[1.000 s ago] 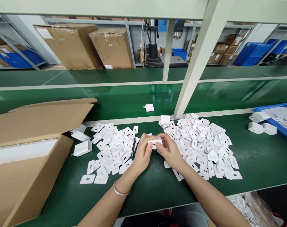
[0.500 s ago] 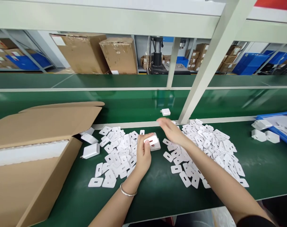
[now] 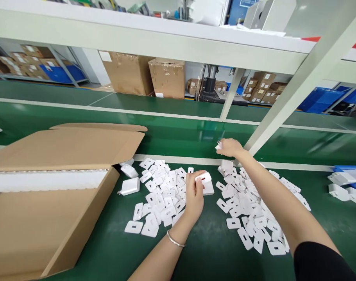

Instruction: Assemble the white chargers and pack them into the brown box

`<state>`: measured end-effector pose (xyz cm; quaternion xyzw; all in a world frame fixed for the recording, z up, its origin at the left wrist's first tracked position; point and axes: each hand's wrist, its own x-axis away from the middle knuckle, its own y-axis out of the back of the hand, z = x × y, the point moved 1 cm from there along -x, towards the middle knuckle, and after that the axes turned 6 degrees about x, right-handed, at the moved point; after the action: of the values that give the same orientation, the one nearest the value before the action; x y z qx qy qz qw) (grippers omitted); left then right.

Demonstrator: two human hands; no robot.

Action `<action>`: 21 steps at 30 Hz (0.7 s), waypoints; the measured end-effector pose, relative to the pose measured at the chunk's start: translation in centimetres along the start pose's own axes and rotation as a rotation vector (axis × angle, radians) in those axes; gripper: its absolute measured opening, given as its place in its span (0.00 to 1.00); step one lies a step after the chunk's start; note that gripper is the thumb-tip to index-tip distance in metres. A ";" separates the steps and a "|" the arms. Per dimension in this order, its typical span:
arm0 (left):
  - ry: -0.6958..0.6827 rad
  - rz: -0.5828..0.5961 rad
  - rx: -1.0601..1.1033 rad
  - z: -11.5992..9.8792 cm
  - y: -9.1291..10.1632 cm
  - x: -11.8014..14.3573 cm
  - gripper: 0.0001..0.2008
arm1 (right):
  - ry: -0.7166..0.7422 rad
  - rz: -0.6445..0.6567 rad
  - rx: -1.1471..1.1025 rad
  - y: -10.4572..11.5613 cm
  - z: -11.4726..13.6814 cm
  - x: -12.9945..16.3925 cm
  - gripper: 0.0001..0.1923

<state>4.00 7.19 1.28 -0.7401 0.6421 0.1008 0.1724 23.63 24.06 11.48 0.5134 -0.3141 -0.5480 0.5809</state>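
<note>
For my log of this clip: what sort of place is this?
Most likely a factory assembly line: a long green conveyor belt, heaps of identical white plastic plates on the bench, and stacked cardboard boxes behind. The left hand holds a white charger.

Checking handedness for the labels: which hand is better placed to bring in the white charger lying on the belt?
Right. The right hand is stretched out to the belt and already on the white charger. The left hand is occupied near the body, gripping a charger body.
</note>
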 end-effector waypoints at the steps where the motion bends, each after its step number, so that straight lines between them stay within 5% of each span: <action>1: 0.000 0.004 -0.002 -0.1 0.0 0.0 0.23 | -0.005 0.051 0.075 0.4 0.1 0.9 0.14; 5: -0.010 0.025 0.016 0.0 -0.2 0.3 0.24 | -0.023 0.163 0.255 1.6 0.7 5.2 0.17; 9: -0.040 0.061 0.019 -0.1 -0.5 0.7 0.24 | -0.060 0.121 0.309 2.1 2.1 9.7 0.28; 13: -0.118 0.127 0.006 -0.8 -0.6 1.2 0.22 | -0.089 -0.088 -0.124 1.5 4.7 15.1 0.25; 16: -0.177 0.175 -0.038 -1.3 -0.7 1.6 0.22 | -0.069 -0.020 -0.481 -0.4 6.8 18.5 0.24; 21: -0.246 0.230 -0.094 -1.4 -0.7 2.2 0.20 | -0.068 -0.059 -0.743 -3.1 7.5 20.5 0.20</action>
<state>4.88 4.76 1.82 -0.6511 0.6912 0.2397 0.2023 19.85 2.95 6.60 0.2579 -0.0980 -0.6577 0.7009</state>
